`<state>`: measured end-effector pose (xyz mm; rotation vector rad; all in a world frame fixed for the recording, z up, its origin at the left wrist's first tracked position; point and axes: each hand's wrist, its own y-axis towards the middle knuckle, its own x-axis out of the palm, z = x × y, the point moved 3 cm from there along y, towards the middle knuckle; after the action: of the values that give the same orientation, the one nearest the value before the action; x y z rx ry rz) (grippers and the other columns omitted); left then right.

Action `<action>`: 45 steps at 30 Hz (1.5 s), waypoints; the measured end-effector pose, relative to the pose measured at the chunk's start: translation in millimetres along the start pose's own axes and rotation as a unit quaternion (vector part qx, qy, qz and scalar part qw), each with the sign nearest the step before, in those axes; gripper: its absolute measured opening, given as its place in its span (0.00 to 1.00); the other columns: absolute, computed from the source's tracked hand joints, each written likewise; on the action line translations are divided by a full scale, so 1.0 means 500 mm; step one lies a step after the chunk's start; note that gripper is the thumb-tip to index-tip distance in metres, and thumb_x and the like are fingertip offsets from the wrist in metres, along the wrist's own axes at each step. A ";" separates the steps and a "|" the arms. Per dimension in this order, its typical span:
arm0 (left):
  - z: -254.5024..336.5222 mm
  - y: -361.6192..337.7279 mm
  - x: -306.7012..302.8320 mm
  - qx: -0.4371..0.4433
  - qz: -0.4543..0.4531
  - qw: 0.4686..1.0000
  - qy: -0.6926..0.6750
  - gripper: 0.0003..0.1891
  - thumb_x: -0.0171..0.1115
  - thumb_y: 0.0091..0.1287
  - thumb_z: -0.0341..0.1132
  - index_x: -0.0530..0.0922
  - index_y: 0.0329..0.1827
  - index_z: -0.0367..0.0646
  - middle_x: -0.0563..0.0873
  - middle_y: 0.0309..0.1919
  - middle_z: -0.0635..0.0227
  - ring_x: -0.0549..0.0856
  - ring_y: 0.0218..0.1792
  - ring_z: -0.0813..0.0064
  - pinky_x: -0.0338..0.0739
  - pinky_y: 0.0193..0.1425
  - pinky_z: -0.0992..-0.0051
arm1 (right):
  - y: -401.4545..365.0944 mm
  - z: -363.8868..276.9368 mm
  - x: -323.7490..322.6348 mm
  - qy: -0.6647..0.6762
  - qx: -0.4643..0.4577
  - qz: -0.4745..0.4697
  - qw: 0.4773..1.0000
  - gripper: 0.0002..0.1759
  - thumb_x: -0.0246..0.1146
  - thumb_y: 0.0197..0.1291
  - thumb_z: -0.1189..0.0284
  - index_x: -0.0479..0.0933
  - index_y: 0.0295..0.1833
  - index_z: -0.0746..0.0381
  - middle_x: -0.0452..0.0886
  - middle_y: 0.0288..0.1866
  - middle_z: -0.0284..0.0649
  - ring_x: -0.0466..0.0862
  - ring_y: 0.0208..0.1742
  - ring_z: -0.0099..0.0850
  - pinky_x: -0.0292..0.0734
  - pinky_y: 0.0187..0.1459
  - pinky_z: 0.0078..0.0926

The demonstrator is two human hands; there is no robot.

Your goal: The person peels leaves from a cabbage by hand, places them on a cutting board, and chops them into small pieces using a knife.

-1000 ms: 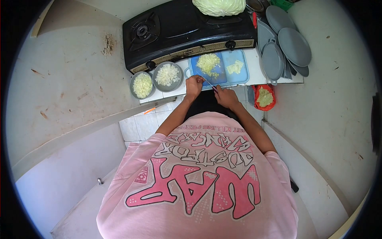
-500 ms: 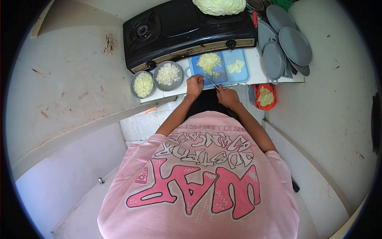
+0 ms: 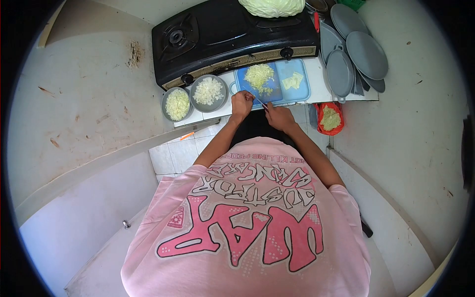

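Observation:
My right hand (image 3: 280, 118) is closed around a knife (image 3: 262, 104), whose blade points up and left toward the fingers of my left hand. My left hand (image 3: 241, 104), at the front left edge of the blue cutting board (image 3: 272, 95), pinches a small pale piece of cabbage, mostly hidden by the fingers. Just beyond the blade lies a heap of chopped cabbage (image 3: 259, 76) on the board's darker half. Flat cut cabbage pieces (image 3: 293, 80) rest on the lighter half to the right.
Left of the board stand two grey bowls of chopped pale vegetable, one (image 3: 221, 102) beside the other (image 3: 165, 112). Behind is a black gas stove (image 3: 217, 29) bearing a cabbage head (image 3: 272, 7). Grey plates (image 3: 367, 54) are stacked right. A red bag (image 3: 323, 126) hangs below the counter edge.
My right hand has shifted slightly left and toward the board, bringing the knife blade up to the fingertips of my left hand. My left hand stays nearly in place.

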<state>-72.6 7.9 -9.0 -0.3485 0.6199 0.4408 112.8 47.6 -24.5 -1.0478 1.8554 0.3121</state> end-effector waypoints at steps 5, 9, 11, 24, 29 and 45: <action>0.007 -0.003 -0.001 0.005 0.010 1.000 0.002 0.06 0.62 0.63 0.23 0.87 0.34 0.32 0.91 0.30 0.54 0.92 0.34 0.59 0.85 0.44 0.66 | 0.015 -0.005 0.003 -0.020 0.003 -0.012 1.000 0.21 0.57 0.72 0.61 0.71 0.59 0.68 0.85 0.28 0.55 0.88 0.31 0.55 0.83 0.37 0.55; -0.010 -0.004 0.009 0.016 0.025 0.999 -0.011 0.05 0.62 0.64 0.23 0.86 0.34 0.32 0.91 0.30 0.54 0.92 0.34 0.59 0.85 0.44 0.65 | -0.016 0.012 -0.003 -0.032 0.015 -0.040 0.999 0.20 0.57 0.72 0.61 0.71 0.57 0.66 0.86 0.29 0.56 0.88 0.31 0.55 0.83 0.37 0.56; -0.014 -0.006 0.013 0.026 0.029 0.999 -0.011 0.05 0.62 0.64 0.23 0.86 0.35 0.32 0.91 0.30 0.54 0.92 0.34 0.59 0.85 0.44 0.65 | -0.024 0.018 -0.005 -0.020 0.025 -0.033 0.999 0.19 0.57 0.72 0.61 0.71 0.57 0.66 0.85 0.28 0.56 0.88 0.31 0.55 0.83 0.36 0.57; -0.021 -0.016 0.022 0.040 0.056 0.998 0.005 0.06 0.63 0.63 0.25 0.87 0.35 0.34 0.89 0.29 0.50 0.91 0.32 0.55 0.85 0.41 0.63 | -0.022 0.012 -0.002 0.011 0.004 0.007 1.000 0.19 0.58 0.72 0.60 0.72 0.55 0.65 0.84 0.25 0.56 0.86 0.29 0.57 0.82 0.34 0.57; -0.011 -0.013 0.019 0.018 0.056 0.998 0.011 0.06 0.64 0.63 0.25 0.87 0.35 0.33 0.89 0.28 0.50 0.91 0.31 0.56 0.85 0.42 0.63 | -0.026 0.010 -0.006 0.011 -0.001 0.001 1.000 0.19 0.58 0.72 0.61 0.72 0.57 0.65 0.84 0.25 0.56 0.86 0.29 0.57 0.82 0.34 0.58; -0.005 -0.015 0.012 0.036 0.047 0.998 0.023 0.06 0.64 0.63 0.25 0.86 0.33 0.32 0.89 0.27 0.50 0.91 0.31 0.55 0.84 0.40 0.63 | -0.001 -0.002 0.001 0.008 -0.002 -0.016 1.000 0.22 0.58 0.72 0.62 0.71 0.59 0.70 0.85 0.28 0.57 0.87 0.31 0.58 0.82 0.36 0.58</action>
<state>-65.7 2.2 -13.1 -0.2630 0.6978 0.5009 112.4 46.5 -24.2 -1.0854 1.8508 0.2894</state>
